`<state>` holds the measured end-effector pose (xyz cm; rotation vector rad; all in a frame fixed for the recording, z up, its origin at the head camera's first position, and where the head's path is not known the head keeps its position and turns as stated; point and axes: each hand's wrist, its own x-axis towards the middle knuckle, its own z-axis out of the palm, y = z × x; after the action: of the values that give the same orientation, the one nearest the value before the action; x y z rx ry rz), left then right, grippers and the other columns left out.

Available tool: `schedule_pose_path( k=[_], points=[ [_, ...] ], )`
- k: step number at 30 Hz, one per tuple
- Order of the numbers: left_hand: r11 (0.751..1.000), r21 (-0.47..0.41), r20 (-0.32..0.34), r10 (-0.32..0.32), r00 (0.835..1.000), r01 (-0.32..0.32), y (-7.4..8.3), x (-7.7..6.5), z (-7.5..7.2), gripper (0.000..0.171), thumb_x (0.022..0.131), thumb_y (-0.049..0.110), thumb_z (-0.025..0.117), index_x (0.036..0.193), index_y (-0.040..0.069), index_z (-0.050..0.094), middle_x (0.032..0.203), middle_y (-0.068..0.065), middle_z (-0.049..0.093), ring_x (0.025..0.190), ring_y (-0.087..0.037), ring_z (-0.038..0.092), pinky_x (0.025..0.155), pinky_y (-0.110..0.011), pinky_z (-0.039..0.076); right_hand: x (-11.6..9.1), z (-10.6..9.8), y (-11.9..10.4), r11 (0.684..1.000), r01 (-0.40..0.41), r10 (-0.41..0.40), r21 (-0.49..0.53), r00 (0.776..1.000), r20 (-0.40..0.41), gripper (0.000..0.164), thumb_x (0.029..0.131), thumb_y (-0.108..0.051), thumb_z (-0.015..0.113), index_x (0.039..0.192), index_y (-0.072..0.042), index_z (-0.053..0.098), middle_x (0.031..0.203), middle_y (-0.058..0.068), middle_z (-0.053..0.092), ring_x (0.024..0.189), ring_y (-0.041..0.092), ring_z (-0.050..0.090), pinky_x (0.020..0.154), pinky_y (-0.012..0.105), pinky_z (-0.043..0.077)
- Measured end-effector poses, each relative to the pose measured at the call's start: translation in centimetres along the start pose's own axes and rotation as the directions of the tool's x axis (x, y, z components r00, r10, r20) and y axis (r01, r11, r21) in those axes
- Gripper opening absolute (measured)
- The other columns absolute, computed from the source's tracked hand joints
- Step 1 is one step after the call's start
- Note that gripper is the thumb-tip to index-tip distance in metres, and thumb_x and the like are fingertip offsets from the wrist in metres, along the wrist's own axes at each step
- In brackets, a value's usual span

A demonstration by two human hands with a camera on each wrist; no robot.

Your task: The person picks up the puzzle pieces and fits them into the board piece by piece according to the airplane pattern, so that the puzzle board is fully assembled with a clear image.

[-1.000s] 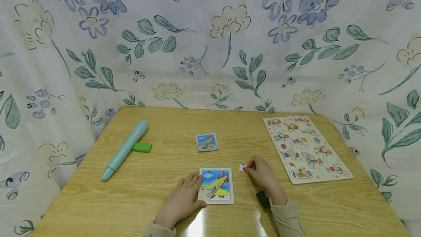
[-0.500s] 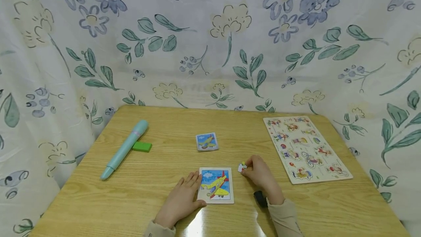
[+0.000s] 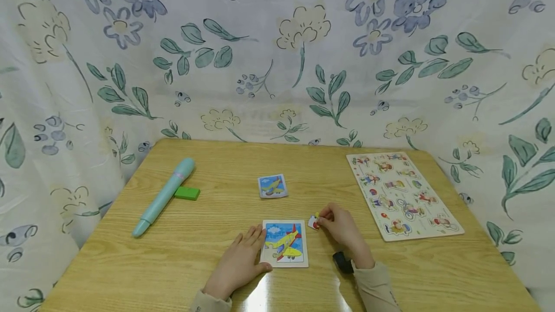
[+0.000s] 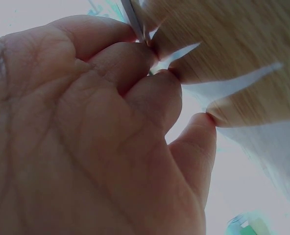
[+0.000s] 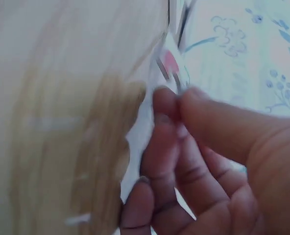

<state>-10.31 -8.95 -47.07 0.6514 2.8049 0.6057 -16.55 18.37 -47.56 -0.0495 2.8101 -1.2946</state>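
Note:
A square wooden tray puzzle (image 3: pixel 305 249) with a yellow and red airplane picture lies on the table in the head view. My left hand (image 3: pixel 239 263) rests flat at its left edge, fingers straight, thumb by the lower left corner. Just right of the puzzle, my right hand (image 3: pixel 342 227) pinches a small jigsaw piece (image 3: pixel 313 222), white with red and yellow, between thumb and fingers. The right wrist view shows the piece (image 5: pixel 170 62) at the fingertips, over the wood. In the left wrist view the palm of the left hand (image 4: pixel 96 127) fills most of the frame.
Behind the puzzle lies a small airplane picture card (image 3: pixel 272 187). A teal pen-shaped object (image 3: pixel 164 199) and a green block (image 3: pixel 188 193) are at the left. A large board with figure pieces (image 3: pixel 401 196) lies at the right. A floral curtain (image 3: pixel 277 61) hangs behind the table.
My right hand has shifted left toward the puzzle, carrying the jigsaw piece and turning it in its fingertips. The left hand has stayed in place.

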Motion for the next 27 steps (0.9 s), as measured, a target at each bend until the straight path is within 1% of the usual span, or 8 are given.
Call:
schedule_pose_path(
  k=[4,8,11,16,18,21,24,27],
  points=[
    [1.0,0.019,0.0,-0.001,1.0,0.001,0.1,-0.1,0.1,0.087,0.081,0.047,0.071,0.146,-0.002,0.039,0.155,-0.019,0.033,0.143,-0.039,0.033,0.115,-0.06,0.029,-0.1,0.1,-0.3,0.995,-0.021,0.019,0.099,1.0,0.023,0.023,0.089,-0.005,0.067,0.111,-0.004,0.063,0.082,0.003,0.07,0.074,0.01,0.06,0.067,0.023,0.047],
    [1.0,0.026,0.004,-0.004,1.0,0.004,0.2,-0.2,0.1,0.087,0.081,0.047,0.071,0.146,-0.002,0.039,0.155,-0.02,0.034,0.143,-0.038,0.033,0.115,-0.059,0.028,-0.5,0.5,-1.5,0.988,-0.002,-0.019,0.156,0.991,0.132,0.028,0.089,-0.005,0.067,0.116,0.0,0.062,0.083,0.006,0.072,0.071,0.011,0.061,0.06,0.021,0.047],
    [0.999,0.032,-0.002,-0.011,1.0,0.011,0.2,-0.2,0.1,0.086,0.082,0.047,0.071,0.146,-0.001,0.039,0.155,-0.019,0.034,0.143,-0.038,0.033,0.115,-0.059,0.029,-0.7,1.1,-2.8,0.981,0.026,-0.075,0.194,0.965,0.25,0.025,0.089,-0.007,0.067,0.112,0.001,0.062,0.083,0.008,0.072,0.067,0.012,0.06,0.054,0.021,0.045],
    [0.999,0.045,-0.013,-0.002,1.0,0.003,0.3,-0.1,0.1,0.086,0.081,0.048,0.071,0.145,-0.002,0.04,0.155,-0.019,0.035,0.143,-0.038,0.035,0.115,-0.059,0.03,-1.2,2.8,-4.9,0.971,0.094,-0.172,0.219,0.914,0.367,0.017,0.087,-0.008,0.069,0.102,0.0,0.064,0.08,0.008,0.072,0.068,0.011,0.064,0.059,0.019,0.047],
    [0.999,0.05,-0.016,0.001,1.0,-0.001,0.3,-0.1,0.2,0.086,0.081,0.048,0.071,0.145,-0.002,0.041,0.154,-0.019,0.036,0.142,-0.038,0.035,0.114,-0.059,0.03,-1.5,3.5,-5.4,0.969,0.116,-0.197,0.22,0.897,0.395,0.015,0.087,-0.006,0.069,0.1,0.0,0.064,0.078,0.008,0.071,0.069,0.01,0.065,0.063,0.018,0.049],
    [0.998,0.059,-0.024,0.001,1.0,0.0,0.2,-0.1,0.2,0.085,0.081,0.048,0.071,0.145,-0.001,0.041,0.154,-0.019,0.036,0.142,-0.037,0.036,0.114,-0.058,0.031,-1.9,4.5,-5.8,0.967,0.11,-0.201,0.228,0.883,0.425,0.014,0.086,-0.004,0.07,0.098,0.001,0.064,0.076,0.007,0.069,0.066,0.011,0.064,0.059,0.019,0.051],
    [0.998,0.063,-0.033,0.007,0.999,-0.005,0.1,-0.2,0.2,0.085,0.081,0.047,0.072,0.144,-0.001,0.042,0.154,-0.019,0.037,0.142,-0.037,0.036,0.114,-0.058,0.031,-2.1,5.2,-6.0,0.97,0.095,-0.185,0.223,0.884,0.429,0.013,0.085,-0.003,0.071,0.095,-0.001,0.064,0.073,0.003,0.066,0.062,0.01,0.062,0.055,0.018,0.05],
    [0.998,0.063,-0.027,0.005,1.0,-0.003,0.0,-0.3,0.1,0.086,0.081,0.047,0.072,0.145,-0.001,0.041,0.154,-0.019,0.037,0.142,-0.037,0.036,0.114,-0.058,0.031,-2.2,5.7,-6.0,0.972,0.125,-0.199,0.198,0.886,0.42,0.012,0.083,-0.003,0.071,0.092,-0.002,0.064,0.069,0.0,0.062,0.058,0.008,0.06,0.051,0.017,0.047]
  ],
)
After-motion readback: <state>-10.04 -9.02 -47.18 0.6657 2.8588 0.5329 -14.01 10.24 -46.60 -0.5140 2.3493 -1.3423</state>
